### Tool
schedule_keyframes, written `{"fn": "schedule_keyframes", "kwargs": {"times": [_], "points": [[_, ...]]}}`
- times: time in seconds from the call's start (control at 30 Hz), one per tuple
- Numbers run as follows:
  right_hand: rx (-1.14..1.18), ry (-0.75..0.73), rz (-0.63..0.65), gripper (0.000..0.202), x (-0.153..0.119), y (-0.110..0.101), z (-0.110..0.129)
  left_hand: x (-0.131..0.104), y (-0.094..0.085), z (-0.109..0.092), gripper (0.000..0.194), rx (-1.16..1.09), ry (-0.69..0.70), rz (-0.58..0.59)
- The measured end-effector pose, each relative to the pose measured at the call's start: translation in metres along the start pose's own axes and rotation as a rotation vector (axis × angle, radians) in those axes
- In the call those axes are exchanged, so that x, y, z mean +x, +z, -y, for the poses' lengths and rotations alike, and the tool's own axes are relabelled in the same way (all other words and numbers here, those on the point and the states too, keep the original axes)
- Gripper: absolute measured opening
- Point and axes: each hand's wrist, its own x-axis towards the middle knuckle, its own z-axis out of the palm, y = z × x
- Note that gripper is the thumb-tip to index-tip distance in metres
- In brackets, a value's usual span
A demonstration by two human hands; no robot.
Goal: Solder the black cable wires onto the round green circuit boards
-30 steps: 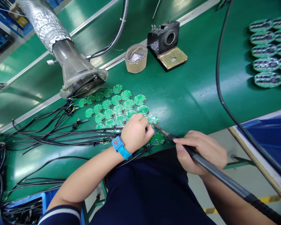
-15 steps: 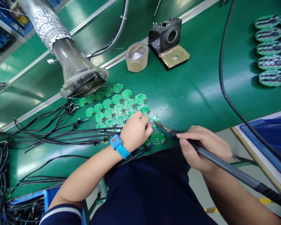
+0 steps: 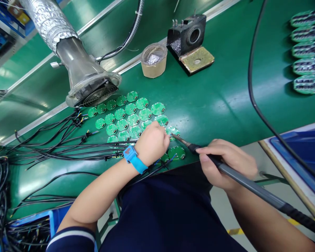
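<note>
My right hand (image 3: 225,162) is closed round the grey handle of a soldering iron (image 3: 248,185). The iron's tip meets a round green circuit board (image 3: 173,131) just right of my left hand. My left hand (image 3: 154,142), with a blue wristband (image 3: 133,158), is closed in a pinch over the boards; what its fingertips hold is hidden behind the fist. Black cables (image 3: 94,149) run from the left towards that hand. Nearer to me, another green board (image 3: 176,152) lies with stripped blue wire ends across it. Several rows of green boards (image 3: 131,109) spread out beyond the left hand.
A fume extractor hood (image 3: 86,73) hangs over the back left. Behind the boards stand a tub of solder scraps (image 3: 153,63) and an iron stand with a sponge (image 3: 198,61). Dark-faced boards (image 3: 308,50) lie far right. The iron's cord (image 3: 252,80) loops across the bench.
My left hand has turned slightly, its thumb now less visible. The iron's tip stays at the same board. The whole view has shifted a little.
</note>
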Motion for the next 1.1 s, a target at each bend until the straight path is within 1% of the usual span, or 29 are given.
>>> {"fn": "schedule_keyframes", "kwargs": {"times": [0.13, 0.3, 0.43, 0.57, 0.67, 0.77, 0.87, 0.93, 1.0, 1.1], "points": [[-0.017, -0.025, -0.013, 0.019, -0.002, 0.000, -0.001, 0.001, -0.001, -0.002, 0.020, -0.021, -0.050, 0.020], [0.027, 0.051, -0.089, 0.017, -0.005, -0.008, 0.001, 0.004, -0.006, -0.005, 0.020, -0.014, -0.087, 0.100], [0.049, 0.042, -0.043, 0.020, -0.007, -0.012, 0.002, 0.005, -0.009, -0.006, 0.019, -0.007, -0.110, 0.122], [0.051, 0.012, 0.004, 0.023, -0.006, -0.009, 0.000, 0.005, -0.010, -0.007, 0.019, -0.012, -0.123, 0.145], [0.061, -0.054, 0.003, 0.023, -0.006, -0.008, -0.001, 0.005, -0.010, -0.008, 0.018, -0.001, -0.124, 0.153], [0.077, -0.042, -0.012, 0.022, -0.009, -0.008, -0.001, 0.004, -0.011, -0.008, 0.019, 0.004, -0.130, 0.158], [0.115, 0.070, -0.090, 0.019, -0.014, -0.008, -0.004, 0.004, -0.010, -0.009, 0.020, 0.002, -0.141, 0.159], [0.165, 0.149, -0.207, 0.015, -0.016, -0.008, -0.007, 0.004, -0.009, -0.009, 0.020, 0.001, -0.144, 0.158], [0.205, 0.192, -0.318, 0.010, -0.015, -0.009, -0.009, 0.004, -0.008, -0.008, 0.020, -0.002, -0.137, 0.152], [0.257, 0.246, -0.465, 0.005, -0.004, -0.011, -0.011, 0.002, -0.005, -0.007, 0.020, -0.006, -0.137, 0.126]]}}
